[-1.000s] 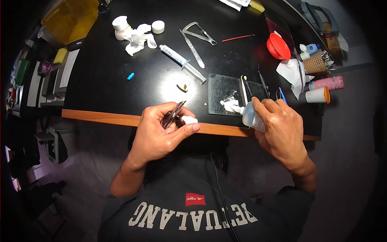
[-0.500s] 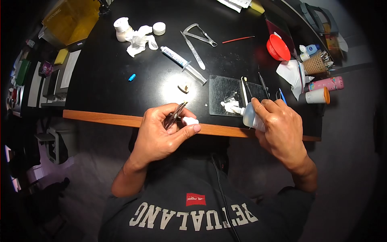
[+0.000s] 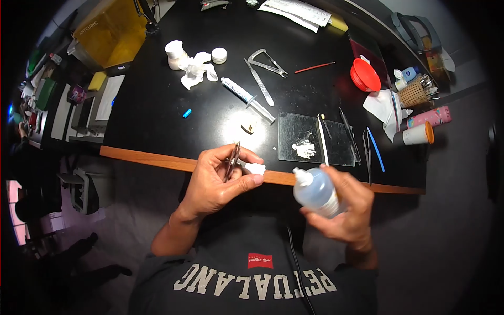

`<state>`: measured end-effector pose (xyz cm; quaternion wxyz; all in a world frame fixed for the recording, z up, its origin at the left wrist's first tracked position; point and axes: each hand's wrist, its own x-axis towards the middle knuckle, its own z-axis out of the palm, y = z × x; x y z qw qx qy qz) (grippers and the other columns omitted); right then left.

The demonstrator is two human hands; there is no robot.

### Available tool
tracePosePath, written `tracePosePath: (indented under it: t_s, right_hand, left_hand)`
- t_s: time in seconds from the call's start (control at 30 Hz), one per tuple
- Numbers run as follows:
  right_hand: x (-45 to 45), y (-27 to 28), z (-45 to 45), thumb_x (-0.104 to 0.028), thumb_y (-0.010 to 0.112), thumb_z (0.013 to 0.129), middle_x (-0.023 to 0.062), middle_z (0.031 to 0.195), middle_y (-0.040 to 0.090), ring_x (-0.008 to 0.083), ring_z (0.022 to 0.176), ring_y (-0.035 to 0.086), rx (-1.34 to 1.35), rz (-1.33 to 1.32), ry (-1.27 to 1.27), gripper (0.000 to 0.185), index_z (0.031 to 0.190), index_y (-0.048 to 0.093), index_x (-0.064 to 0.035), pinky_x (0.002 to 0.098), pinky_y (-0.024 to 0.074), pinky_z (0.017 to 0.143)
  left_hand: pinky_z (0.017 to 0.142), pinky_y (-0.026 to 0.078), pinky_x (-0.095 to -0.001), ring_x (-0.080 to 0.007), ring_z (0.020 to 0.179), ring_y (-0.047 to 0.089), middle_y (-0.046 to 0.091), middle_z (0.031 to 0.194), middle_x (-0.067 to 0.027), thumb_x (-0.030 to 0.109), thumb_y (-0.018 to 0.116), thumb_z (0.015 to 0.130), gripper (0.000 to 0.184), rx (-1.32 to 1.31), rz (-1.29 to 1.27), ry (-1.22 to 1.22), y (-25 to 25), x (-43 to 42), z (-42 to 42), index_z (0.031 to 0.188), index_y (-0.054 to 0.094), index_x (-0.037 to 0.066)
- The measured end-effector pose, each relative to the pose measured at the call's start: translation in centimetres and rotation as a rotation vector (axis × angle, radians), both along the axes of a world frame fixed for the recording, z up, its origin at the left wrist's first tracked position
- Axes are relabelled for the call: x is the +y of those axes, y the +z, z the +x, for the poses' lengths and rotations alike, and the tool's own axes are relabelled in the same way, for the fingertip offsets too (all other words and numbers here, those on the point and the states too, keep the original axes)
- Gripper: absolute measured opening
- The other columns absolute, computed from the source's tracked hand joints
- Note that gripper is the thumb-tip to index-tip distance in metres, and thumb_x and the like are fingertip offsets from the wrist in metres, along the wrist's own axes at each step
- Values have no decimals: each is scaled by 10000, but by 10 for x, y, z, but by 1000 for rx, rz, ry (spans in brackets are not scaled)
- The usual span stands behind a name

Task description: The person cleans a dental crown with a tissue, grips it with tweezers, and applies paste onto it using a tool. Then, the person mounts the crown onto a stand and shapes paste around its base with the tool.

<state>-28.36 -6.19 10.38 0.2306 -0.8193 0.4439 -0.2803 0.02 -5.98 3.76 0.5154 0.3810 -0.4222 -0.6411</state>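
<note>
My left hand [image 3: 212, 176] is closed at the table's front edge, holding metal tweezers [image 3: 232, 163] upright and a small folded white tissue [image 3: 254, 168] between thumb and fingers. What the tweezers' tips grip is too small to make out. In my right hand [image 3: 350, 207] is a translucent squeeze bottle [image 3: 313, 190] with a white nozzle, tilted up and to the left, in front of the table edge. Beyond it lies a glass slab [image 3: 290, 128] with white paste [image 3: 304, 149] smeared on it. A small curved brown-gold piece [image 3: 248, 128] rests under the bright light.
A syringe labelled firing paste [image 3: 239, 93], a metal caliper [image 3: 258, 79] and crumpled tissue [image 3: 194, 73] lie farther back. Slim tools, including a blue one [image 3: 376, 150], are right of the slab. A red bowl [image 3: 365, 75] and a woven brush holder [image 3: 413, 94] stand at the right.
My right hand has brought the bottle off the slab, toward me and slightly left, and its nozzle now points up. The left hand keeps its hold; the view has shifted a little.
</note>
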Motion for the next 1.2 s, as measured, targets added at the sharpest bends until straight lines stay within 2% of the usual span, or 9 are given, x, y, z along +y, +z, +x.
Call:
tracePosePath:
  t_s: [0.23, 0.33, 0.4, 0.47, 0.63, 0.73, 0.77, 1.03, 1.2]
  right_hand:
    - [15, -35, 29, -123, 920, 612, 200, 1111, 765, 359, 968, 770, -151, -140, 34, 744, 1305, 711, 49, 408, 617, 867]
    - [16, -33, 31, -124, 919, 604, 192, 1110, 759, 354, 942, 757, -85, -184, 75, 743, 1297, 713, 47, 415, 611, 839]
    - [17, -35, 34, -128, 916, 591, 180, 1091, 752, 345, 899, 743, -63, -243, 102, 750, 1294, 716, 42, 415, 602, 799]
    - [21, -34, 38, -127, 910, 589, 180, 1092, 753, 340, 894, 743, -43, -240, 119, 748, 1292, 718, 39, 416, 602, 798]
    - [23, -41, 47, -188, 927, 678, 216, 1018, 745, 354, 867, 751, -95, -215, 109, 716, 1291, 691, 98, 417, 604, 769]
    - [34, -46, 52, -204, 932, 686, 230, 1008, 746, 351, 831, 757, -113, -34, 23, 721, 1291, 688, 103, 412, 606, 753]
    - [36, -49, 54, -177, 934, 686, 228, 1028, 746, 264, 878, 772, -145, -24, 25, 743, 1326, 677, 98, 341, 597, 782]
    - [45, -56, 60, -172, 956, 661, 204, 1001, 759, 261, 865, 778, -438, 112, 83, 716, 1271, 693, 99, 360, 610, 779]
    - [46, -63, 59, -169, 954, 667, 203, 1000, 758, 261, 866, 777, -427, 101, 16, 718, 1280, 690, 98, 358, 609, 775]
  left_hand:
    - [557, 337, -169, 47, 613, 421, 712, 845, 27, 53, 911, 873, 265, -101, -116, 23, 1, 11, -4, 1074, 763, -36]
    - [528, 282, -187, 52, 602, 409, 677, 796, 59, 54, 917, 865, 243, -15, -115, 63, 0, 16, -10, 1039, 770, -30]
    - [600, 366, -213, -6, 686, 504, 699, 871, 4, 65, 941, 824, 228, -226, -65, 32, 2, 22, 0, 972, 777, 9]
    - [571, 338, -221, -1, 651, 474, 691, 850, 21, 101, 948, 829, 214, -288, -62, 2, 12, 25, 3, 936, 777, 30]
    - [558, 317, -200, 22, 640, 451, 741, 870, 22, 110, 922, 862, 369, -302, -239, 20, 6, 25, 8, 1198, 803, 15]
    - [578, 354, -211, 7, 654, 470, 789, 988, -38, 110, 916, 870, 385, -203, -96, -1, 12, 32, 7, 1212, 787, -14]
    - [601, 399, -203, 11, 681, 509, 809, 1090, -85, 81, 902, 879, 391, -196, -66, -41, 16, 34, 9, 1232, 772, -27]
    - [639, 456, -171, 34, 719, 567, 796, 1222, -154, -23, 886, 853, 383, 78, -238, -61, 0, 22, 11, 1217, 766, -21]
    - [590, 418, -156, 30, 699, 552, 806, 1142, -112, 0, 860, 899, 361, 29, -244, -53, -4, 28, 0, 1244, 755, -32]
